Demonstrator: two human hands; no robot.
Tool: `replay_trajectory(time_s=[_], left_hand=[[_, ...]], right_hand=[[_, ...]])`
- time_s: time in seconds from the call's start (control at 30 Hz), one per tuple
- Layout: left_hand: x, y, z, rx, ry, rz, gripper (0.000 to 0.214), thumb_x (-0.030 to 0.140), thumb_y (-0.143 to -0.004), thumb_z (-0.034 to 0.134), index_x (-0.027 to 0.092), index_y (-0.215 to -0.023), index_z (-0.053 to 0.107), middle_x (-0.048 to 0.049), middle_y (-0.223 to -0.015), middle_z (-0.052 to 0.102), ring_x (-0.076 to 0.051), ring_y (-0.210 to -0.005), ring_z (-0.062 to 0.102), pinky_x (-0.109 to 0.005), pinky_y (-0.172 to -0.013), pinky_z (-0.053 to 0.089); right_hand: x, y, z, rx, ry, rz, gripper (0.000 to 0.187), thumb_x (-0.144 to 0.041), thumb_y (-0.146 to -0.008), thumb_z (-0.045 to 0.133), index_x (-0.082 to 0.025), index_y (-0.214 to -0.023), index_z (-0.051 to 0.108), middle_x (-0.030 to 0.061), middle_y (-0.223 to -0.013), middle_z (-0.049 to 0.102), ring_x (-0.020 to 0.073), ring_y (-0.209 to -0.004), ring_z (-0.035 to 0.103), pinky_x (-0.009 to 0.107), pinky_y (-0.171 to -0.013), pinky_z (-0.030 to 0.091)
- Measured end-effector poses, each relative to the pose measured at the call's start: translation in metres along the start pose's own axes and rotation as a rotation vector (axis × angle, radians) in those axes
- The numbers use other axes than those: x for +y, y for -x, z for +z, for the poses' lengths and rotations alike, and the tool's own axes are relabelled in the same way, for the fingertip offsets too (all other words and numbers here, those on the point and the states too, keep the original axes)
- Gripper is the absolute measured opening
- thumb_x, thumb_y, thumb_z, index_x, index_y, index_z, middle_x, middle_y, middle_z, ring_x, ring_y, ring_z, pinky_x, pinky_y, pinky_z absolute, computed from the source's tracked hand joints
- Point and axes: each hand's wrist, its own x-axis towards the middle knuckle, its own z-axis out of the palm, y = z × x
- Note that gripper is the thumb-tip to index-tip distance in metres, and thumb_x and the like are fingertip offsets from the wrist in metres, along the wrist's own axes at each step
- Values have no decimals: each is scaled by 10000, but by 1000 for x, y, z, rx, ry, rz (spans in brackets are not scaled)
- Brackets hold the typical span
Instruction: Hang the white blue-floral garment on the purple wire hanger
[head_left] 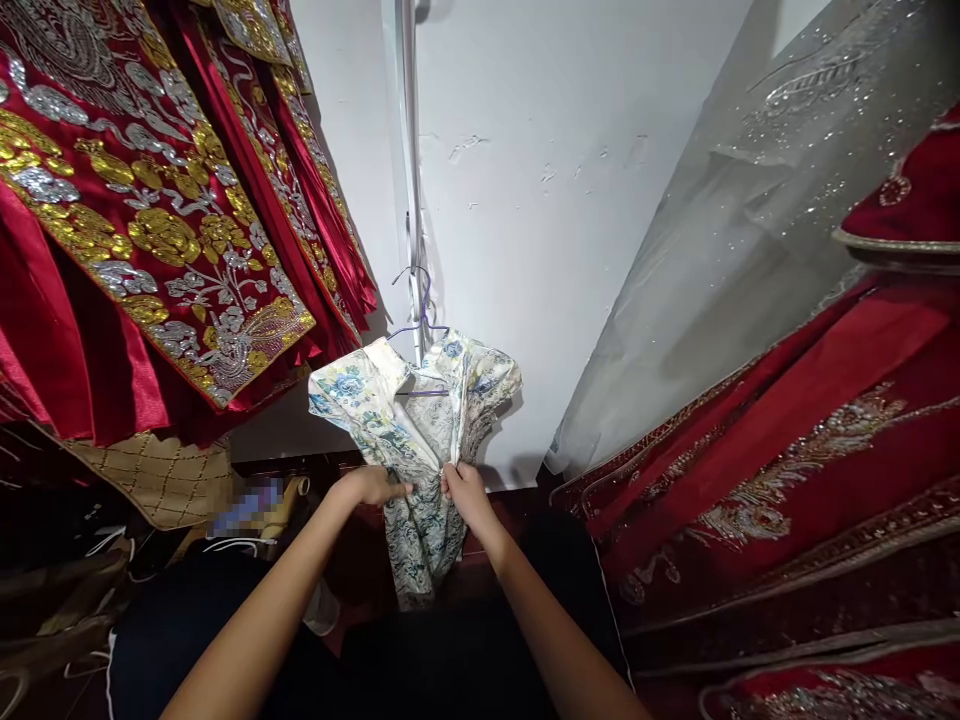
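Note:
A white floral dress [420,510] with blue and green flowers, short sleeves and a collar hangs from a thin purple hanger [405,329] in front of me. Its front is parted in a V from the collar to the waist. My left hand [371,486] holds the fabric at the side of the waist, thumb on the outside. At the bottom of the V, my right hand [465,492] is closed in a pinch on the opening's edge. Whether a small fastener lies under those fingertips, I cannot tell.
A white metal pole [410,130] runs up the white wall [555,250]. Red garments with gold and silver embroidery [165,230] hang at left. A sheer sparkly white gown [720,210] and beaded red garments [795,460] hang at right. A quilted tan item [157,480] lies lower left.

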Motion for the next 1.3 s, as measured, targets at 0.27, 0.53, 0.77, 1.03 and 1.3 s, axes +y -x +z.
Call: replay_trajectory(time_s=[0.27,0.53,0.77,1.03,1.3], left_hand=[[25,2,47,59,-343,523,213,354,-854,583,173,-918,675,-112,-954,706,-268,-918,642,-322,-791,456],[22,6,47,209,-355,608,323,322,-958,428,182,-815,681,-97,-857,718,-236,-800,658,-290,-716,424],[23,5,49,256,-385,561,331,326,-948,430,194,-693,593,-55,-687,636,-200,-645,585,-282,-614,332],[10,-3,49,322,-466,514,356,350,-959,415,199,-658,531,-56,-634,575,-205,-602,551,-288,-580,276],[13,3,54,272,-462,600,289,352,-1005,332,207,-870,542,-63,-811,626,-227,-740,603,-290,-643,364]], right_hand=[[-13,4,-4,-17,10,-99,435,-516,-878,440,-209,-569,456,-28,-510,449,136,-521,443,265,-548,351],[-41,11,-17,-160,125,-235,335,-408,-894,511,-199,-633,536,-18,-571,529,134,-542,473,253,-558,348],[-43,13,-15,-200,-48,-107,256,-329,-858,509,-194,-655,589,-10,-546,564,115,-474,446,247,-514,353],[-48,13,-12,-251,-162,64,240,-368,-847,494,-198,-681,528,1,-581,570,101,-447,361,246,-466,254],[-51,13,-14,38,501,-252,159,-300,-864,545,-224,-725,528,-1,-671,614,174,-647,542,262,-596,309]])
